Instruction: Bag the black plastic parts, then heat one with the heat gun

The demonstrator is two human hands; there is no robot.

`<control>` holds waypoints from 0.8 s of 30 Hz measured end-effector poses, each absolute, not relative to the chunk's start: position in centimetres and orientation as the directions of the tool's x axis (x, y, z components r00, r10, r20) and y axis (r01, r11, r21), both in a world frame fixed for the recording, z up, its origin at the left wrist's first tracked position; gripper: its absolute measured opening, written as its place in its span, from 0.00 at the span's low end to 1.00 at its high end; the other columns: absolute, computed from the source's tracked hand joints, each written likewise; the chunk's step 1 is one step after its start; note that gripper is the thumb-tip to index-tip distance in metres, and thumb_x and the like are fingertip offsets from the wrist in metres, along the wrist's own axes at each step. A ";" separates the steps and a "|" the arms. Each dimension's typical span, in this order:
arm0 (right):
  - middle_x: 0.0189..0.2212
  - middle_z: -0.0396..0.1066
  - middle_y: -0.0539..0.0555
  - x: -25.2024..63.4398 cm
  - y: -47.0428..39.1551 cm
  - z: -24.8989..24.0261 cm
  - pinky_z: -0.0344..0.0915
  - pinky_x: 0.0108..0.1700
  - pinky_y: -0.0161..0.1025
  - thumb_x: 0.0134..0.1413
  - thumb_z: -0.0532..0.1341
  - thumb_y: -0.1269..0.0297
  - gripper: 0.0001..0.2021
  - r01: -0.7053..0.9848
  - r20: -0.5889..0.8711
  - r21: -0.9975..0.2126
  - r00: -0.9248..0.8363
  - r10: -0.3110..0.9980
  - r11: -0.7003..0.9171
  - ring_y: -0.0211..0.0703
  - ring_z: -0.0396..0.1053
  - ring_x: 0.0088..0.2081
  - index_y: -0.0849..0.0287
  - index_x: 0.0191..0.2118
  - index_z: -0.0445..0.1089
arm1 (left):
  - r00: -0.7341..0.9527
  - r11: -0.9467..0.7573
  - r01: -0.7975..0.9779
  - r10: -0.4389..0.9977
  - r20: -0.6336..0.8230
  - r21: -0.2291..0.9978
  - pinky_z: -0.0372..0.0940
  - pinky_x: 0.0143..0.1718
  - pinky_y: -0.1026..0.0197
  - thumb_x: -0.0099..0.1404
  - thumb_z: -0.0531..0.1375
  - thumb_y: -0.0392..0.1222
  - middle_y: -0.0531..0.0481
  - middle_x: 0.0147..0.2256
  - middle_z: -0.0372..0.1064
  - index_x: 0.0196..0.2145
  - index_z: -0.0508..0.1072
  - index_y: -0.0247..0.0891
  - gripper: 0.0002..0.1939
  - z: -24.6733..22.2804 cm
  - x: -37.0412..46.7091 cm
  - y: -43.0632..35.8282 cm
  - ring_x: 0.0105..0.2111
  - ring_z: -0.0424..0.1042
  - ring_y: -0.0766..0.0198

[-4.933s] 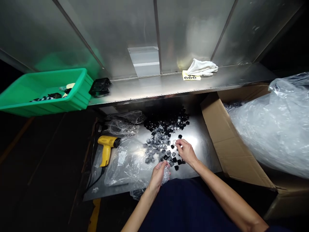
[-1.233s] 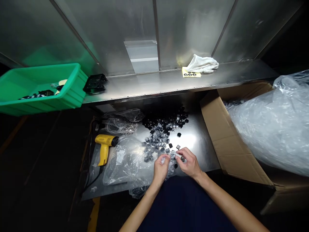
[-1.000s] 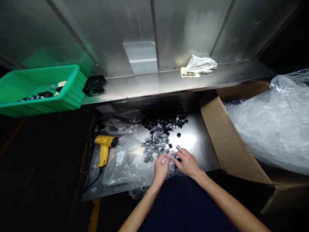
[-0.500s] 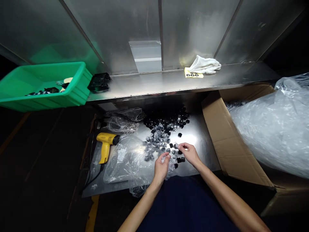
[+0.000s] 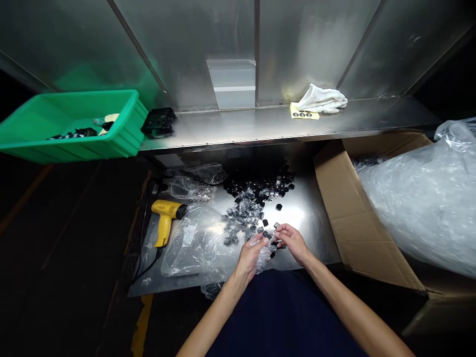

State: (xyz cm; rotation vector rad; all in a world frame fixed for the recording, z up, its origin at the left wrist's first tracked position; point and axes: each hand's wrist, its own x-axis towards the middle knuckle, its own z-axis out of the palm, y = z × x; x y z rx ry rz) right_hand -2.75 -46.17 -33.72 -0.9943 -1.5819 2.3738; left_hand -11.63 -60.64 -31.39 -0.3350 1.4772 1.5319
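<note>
My left hand (image 5: 250,254) pinches a crumpled clear plastic bag (image 5: 265,252) close to my body. Facing it, my right hand (image 5: 293,242) is closed, thumb and fingers together at the bag's other edge. A small black part (image 5: 267,234) shows by my left fingertips; whether it is gripped I cannot tell. Just beyond my right fingertips is another small piece (image 5: 276,225) with a hole. Loose black parts (image 5: 278,207) lie on the metal table (image 5: 305,213), with clear-wrapped pieces (image 5: 245,208) in a heap and a dark pile (image 5: 275,183) behind them.
A yellow heat gun (image 5: 164,223) and a large clear bag (image 5: 189,248) lie to the left, near a bag of small metal pieces (image 5: 203,191). An open cardboard box (image 5: 345,213) stands right. The shelf (image 5: 230,129) carries a green bin (image 5: 122,134) and white gloves (image 5: 322,99).
The hands have come closer together, with the clear plastic now bunched up between them. My right fingers have curled in more. The whole view has shifted slightly.
</note>
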 end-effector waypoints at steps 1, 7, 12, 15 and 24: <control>0.31 0.72 0.50 -2.7 -46.2 -33.9 0.67 0.29 0.34 0.48 0.66 0.55 0.14 0.248 -0.458 -0.857 -0.770 0.445 -0.453 0.40 0.72 0.32 0.57 0.37 0.66 | -0.549 0.206 -0.720 0.416 -0.725 0.663 0.68 0.28 0.59 0.49 0.72 0.50 0.42 0.32 0.77 0.52 0.72 0.32 0.35 -31.4 -11.7 -60.6 0.27 0.73 0.59; 0.39 0.73 0.55 -2.3 -45.7 -35.8 0.66 0.28 0.35 0.52 0.62 0.54 0.14 0.344 -0.464 -0.886 -0.655 0.597 -0.311 0.42 0.73 0.33 0.58 0.40 0.68 | -0.816 0.392 -0.241 0.414 -0.404 0.888 0.65 0.41 0.59 0.53 0.68 0.51 0.47 0.36 0.77 0.45 0.76 0.38 0.23 -31.6 -12.7 -60.9 0.36 0.73 0.58; 0.32 0.75 0.51 -1.1 -46.4 -37.8 0.66 0.35 0.37 0.57 0.57 0.62 0.08 0.513 -0.290 -0.810 -0.771 0.566 0.284 0.42 0.72 0.31 0.55 0.39 0.71 | -0.843 0.531 0.011 0.461 -0.278 0.847 0.62 0.31 0.62 0.57 0.64 0.53 0.51 0.30 0.75 0.40 0.76 0.40 0.17 -31.0 -14.3 -60.7 0.26 0.69 0.62; 0.38 0.75 0.54 -1.5 -47.5 -38.3 0.65 0.42 0.38 0.57 0.57 0.66 0.09 0.449 -0.229 -0.640 -0.886 0.403 0.623 0.45 0.73 0.39 0.54 0.42 0.72 | -0.848 0.567 0.066 0.466 -0.253 0.821 0.59 0.27 0.63 0.59 0.61 0.54 0.52 0.25 0.73 0.35 0.78 0.40 0.15 -30.0 -14.9 -60.3 0.21 0.64 0.64; 0.39 0.74 0.62 -4.3 -48.8 -39.6 0.63 0.46 0.41 0.58 0.57 0.66 0.08 0.375 -0.281 -0.524 -0.924 0.260 0.765 0.52 0.71 0.44 0.60 0.38 0.73 | -0.831 0.642 0.176 0.503 -0.237 0.746 0.63 0.31 0.59 0.64 0.56 0.51 0.48 0.29 0.74 0.52 0.73 0.35 0.23 -28.3 -15.4 -59.7 0.21 0.66 0.62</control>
